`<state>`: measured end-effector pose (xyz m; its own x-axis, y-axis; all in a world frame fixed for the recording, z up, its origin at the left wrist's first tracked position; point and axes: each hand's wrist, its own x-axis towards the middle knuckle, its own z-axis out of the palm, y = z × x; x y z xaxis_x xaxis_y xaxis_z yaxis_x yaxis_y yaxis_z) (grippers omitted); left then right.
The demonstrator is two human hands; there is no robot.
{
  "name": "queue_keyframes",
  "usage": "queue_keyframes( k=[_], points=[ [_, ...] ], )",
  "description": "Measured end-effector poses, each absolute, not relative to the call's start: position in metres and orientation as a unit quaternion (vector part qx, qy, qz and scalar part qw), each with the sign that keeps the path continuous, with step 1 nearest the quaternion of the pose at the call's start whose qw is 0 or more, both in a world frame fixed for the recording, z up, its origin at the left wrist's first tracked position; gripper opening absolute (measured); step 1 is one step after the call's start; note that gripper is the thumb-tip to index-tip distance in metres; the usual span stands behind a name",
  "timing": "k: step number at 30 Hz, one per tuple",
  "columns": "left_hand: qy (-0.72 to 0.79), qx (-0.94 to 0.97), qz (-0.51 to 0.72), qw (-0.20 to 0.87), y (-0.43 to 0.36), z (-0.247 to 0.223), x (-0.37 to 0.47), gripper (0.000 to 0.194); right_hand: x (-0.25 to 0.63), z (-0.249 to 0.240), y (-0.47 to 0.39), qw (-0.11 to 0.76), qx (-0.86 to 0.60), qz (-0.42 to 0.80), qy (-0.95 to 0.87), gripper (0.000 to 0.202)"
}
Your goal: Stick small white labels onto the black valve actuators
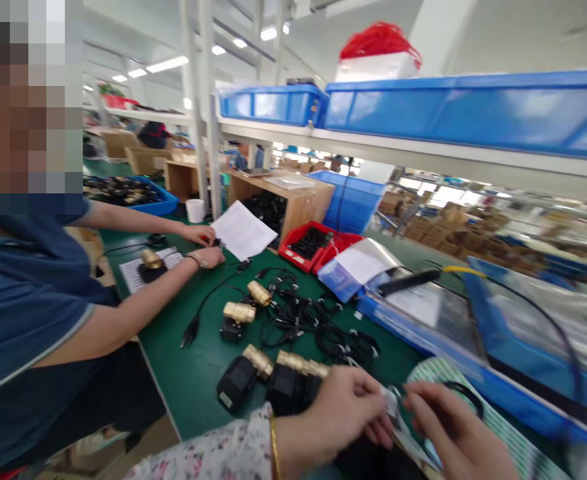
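At the bottom of the head view, my left hand (341,408) is closed in a pinch on a small whitish piece (389,402), too blurred to name exactly. My right hand (456,427) is just to the right, slightly smeared, its fingers stretched toward the piece and seemingly holding nothing. A black actuator body (376,460) lies under my hands, partly hidden. Left of my wrist stand brass valves with black actuators (238,383). Past them are a smaller brass valve (239,311) and a loose brass fitting (259,293). A sheet of green-printed stickers (506,407) lies beside my right hand.
Coiled black cables (298,313) spread over the green table (173,367). At left, a co-worker's hands (206,247) work near a white paper (243,230). Red bins (309,248) and a blue tray (398,323) line the back. Blue bins (463,110) sit on the overhead shelf.
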<state>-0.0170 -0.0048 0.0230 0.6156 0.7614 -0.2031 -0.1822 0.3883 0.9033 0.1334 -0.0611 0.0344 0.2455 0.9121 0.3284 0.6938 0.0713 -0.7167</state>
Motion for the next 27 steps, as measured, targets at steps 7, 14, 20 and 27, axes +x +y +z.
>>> queue_keyframes(
  k=[7,14,20,27],
  points=[
    [0.309,0.475,0.306,0.765,0.01,0.028,-0.037,0.027,0.091,0.047,-0.054,0.511,-0.663,0.202,-0.508,0.015],
    [0.301,0.474,0.299,0.771,0.01,0.03,-0.042,0.022,0.089,0.043,-0.052,0.534,-0.592,0.211,-0.565,0.022],
    [0.26,0.433,0.257,0.823,0.016,0.026,-0.043,0.019,0.087,0.046,-0.052,0.529,-0.597,0.23,-0.558,0.018],
    [0.206,0.381,0.224,0.873,0.018,0.024,-0.045,0.014,0.078,0.06,-0.057,0.552,-0.575,0.229,-0.558,0.013]
  ],
)
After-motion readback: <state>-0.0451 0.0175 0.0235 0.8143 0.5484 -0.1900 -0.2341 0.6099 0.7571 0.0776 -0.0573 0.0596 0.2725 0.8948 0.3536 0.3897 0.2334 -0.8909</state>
